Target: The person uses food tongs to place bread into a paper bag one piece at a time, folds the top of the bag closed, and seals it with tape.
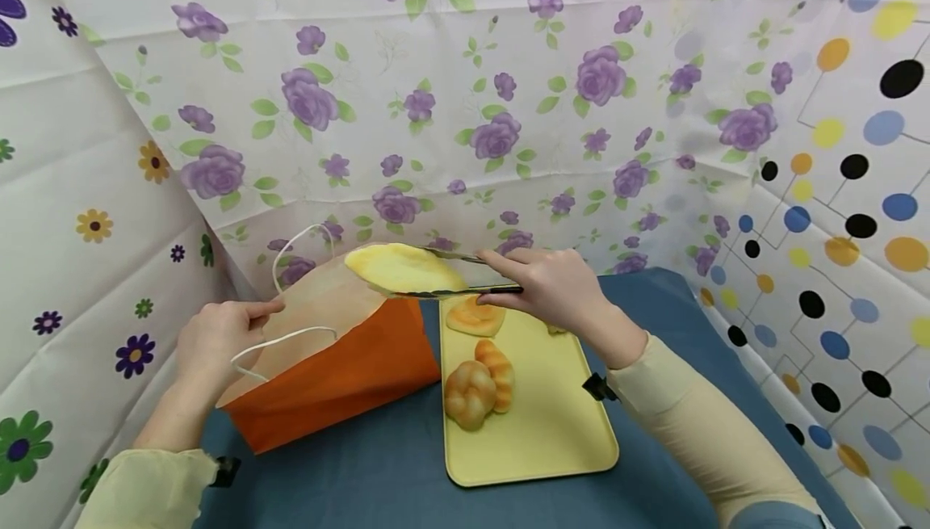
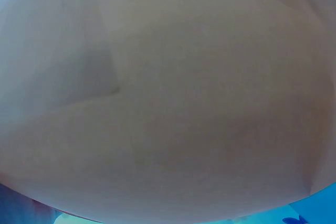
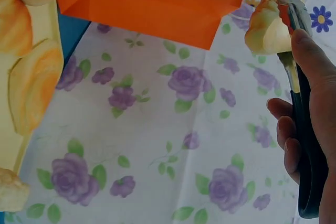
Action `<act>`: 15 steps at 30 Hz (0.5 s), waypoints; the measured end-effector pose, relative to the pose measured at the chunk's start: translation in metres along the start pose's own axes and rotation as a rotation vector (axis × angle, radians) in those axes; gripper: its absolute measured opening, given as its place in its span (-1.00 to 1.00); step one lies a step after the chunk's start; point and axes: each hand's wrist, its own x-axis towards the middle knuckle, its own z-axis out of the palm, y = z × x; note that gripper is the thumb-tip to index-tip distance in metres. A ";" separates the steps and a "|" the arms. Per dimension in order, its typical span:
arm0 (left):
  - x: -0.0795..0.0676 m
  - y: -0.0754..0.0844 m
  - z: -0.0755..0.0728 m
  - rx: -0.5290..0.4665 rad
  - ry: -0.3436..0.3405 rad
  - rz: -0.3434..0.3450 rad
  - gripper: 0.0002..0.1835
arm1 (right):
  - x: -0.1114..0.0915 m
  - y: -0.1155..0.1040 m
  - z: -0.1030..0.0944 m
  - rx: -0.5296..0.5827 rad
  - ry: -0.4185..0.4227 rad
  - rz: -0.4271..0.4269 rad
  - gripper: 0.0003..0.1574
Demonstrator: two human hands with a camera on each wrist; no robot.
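My left hand [image 1: 218,343] pinches the rim of an orange paper bag [image 1: 341,375], which stands open and tilted, its pale inside and white string handles showing. In the left wrist view, a blurred pale paper surface [image 2: 184,103] fills nearly everything. Black-handled tongs [image 3: 310,156] are in the grip of my right hand [image 1: 555,287]. Between the tongs' ends is a yellow bread piece [image 1: 403,268], held above the bag's right side near its mouth. The right wrist view shows the same bread [image 3: 268,30] between the metal tips, with fingers curled around the handle.
Right of the bag lies a yellow tray [image 1: 538,440] on a blue cloth [image 1: 341,480]. On it are a knotted roll [image 1: 469,396], a ridged bread [image 1: 496,371], a flatter bun [image 1: 475,317] and a partly hidden piece [image 1: 555,329]. Flowered sheets [image 1: 450,109] hang behind.
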 end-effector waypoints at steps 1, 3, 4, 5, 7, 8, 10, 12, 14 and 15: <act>0.001 0.000 -0.001 0.001 0.004 0.004 -0.63 | 0.006 0.000 0.000 -0.006 0.005 -0.008 -0.19; 0.002 0.000 -0.002 -0.001 0.002 0.001 -0.63 | 0.016 -0.001 0.000 -0.022 0.014 -0.018 -0.20; 0.002 0.000 -0.002 -0.001 -0.001 -0.001 -0.63 | 0.020 -0.001 0.001 -0.032 0.023 -0.025 -0.19; 0.002 0.001 -0.003 -0.003 -0.007 -0.003 -0.62 | 0.024 -0.002 0.002 -0.044 0.030 -0.031 -0.18; 0.002 0.001 -0.003 -0.003 -0.017 -0.007 -0.61 | 0.030 -0.004 0.006 -0.062 0.043 -0.042 -0.18; 0.001 0.001 -0.002 -0.002 -0.022 -0.012 -0.60 | 0.033 -0.005 0.007 -0.069 0.048 -0.048 -0.18; 0.000 0.000 -0.001 -0.001 -0.021 -0.011 -0.59 | 0.037 -0.008 0.011 -0.075 0.060 -0.059 -0.17; -0.001 0.000 -0.001 -0.002 -0.018 -0.011 -0.59 | 0.041 -0.011 0.014 -0.068 0.071 -0.068 -0.18; -0.002 -0.001 0.000 -0.006 -0.013 -0.013 -0.58 | 0.045 -0.013 0.018 -0.065 0.080 -0.078 -0.18; -0.002 -0.001 -0.001 -0.008 -0.010 -0.013 -0.58 | 0.047 -0.014 0.020 -0.060 0.085 -0.082 -0.18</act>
